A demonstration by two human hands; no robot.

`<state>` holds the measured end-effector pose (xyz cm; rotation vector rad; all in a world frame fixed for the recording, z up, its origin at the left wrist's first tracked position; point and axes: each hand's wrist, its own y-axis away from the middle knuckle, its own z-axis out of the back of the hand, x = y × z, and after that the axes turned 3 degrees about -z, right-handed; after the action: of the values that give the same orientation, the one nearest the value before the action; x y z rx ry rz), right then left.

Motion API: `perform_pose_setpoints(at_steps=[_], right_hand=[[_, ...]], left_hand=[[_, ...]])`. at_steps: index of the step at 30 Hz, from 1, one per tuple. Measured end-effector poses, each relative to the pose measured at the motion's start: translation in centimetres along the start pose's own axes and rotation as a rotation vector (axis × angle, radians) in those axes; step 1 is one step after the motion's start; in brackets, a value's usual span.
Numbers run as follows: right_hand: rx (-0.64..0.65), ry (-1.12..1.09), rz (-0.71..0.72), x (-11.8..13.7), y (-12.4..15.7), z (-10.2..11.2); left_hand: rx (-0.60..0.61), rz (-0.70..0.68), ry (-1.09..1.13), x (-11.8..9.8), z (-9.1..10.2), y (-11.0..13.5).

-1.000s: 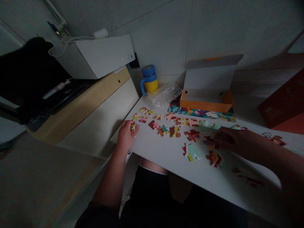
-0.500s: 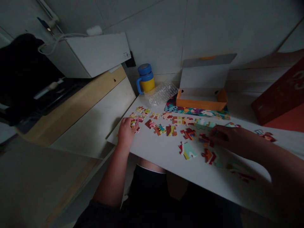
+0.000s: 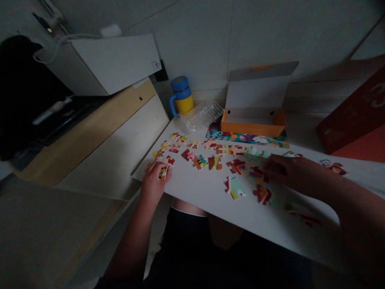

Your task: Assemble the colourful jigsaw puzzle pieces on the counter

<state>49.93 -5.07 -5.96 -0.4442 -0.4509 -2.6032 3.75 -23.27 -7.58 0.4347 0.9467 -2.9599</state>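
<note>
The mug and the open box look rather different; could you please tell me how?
The mug is blue and yellow, while the open box has orange sides. The mug is narrow; the box is wider. The mug's blue lid is on, whereas the box's lid stands raised. Both stand near the wall.

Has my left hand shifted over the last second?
Yes. Judged against the blue-and-yellow mug, the left hand has moved farther away, back toward the near edge of the table.
</note>
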Motion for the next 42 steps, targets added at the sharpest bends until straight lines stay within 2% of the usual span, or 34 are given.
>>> perform_pose_setpoints(at_steps=[8,16,23,26,28,31,35,42], right_hand=[[0.016,0.010,0.005,0.2,0.1,0.1],[0.023,0.003,0.019,-0.3,-0.2,-0.1],[0.002,-0.018,0.044,-0.3,0.0,0.1],[0.001,-0.013,0.043,-0.4,-0.1,0.1],[-0.015,-0.025,0.052,-0.4,-0.1,0.1],[-0.035,-0.039,0.058,-0.1,0.0,0.2],[-0.025,-0.040,0.043,0.4,0.2,0.3],[-0.032,-0.050,0.057,0.2,0.1,0.2]], left_hand=[[-0.057,-0.001,0.025,0.6,-0.6,-1.0],[-0.062,-0.013,-0.043,-2.1,-1.5,-2.9],[0.127,-0.075,0.131,-4.2,-4.6,-4.6],[0.106,-0.084,0.150,-4.3,-5.2,-4.8],[0.064,-0.073,0.132,-4.4,-5.0,-4.8],[0.017,-0.060,0.094,-4.9,-3.9,-4.4],[-0.004,-0.121,0.091,-5.8,-2.3,-2.7],[0.177,-0.120,0.011,-5.6,-1.9,1.3]])
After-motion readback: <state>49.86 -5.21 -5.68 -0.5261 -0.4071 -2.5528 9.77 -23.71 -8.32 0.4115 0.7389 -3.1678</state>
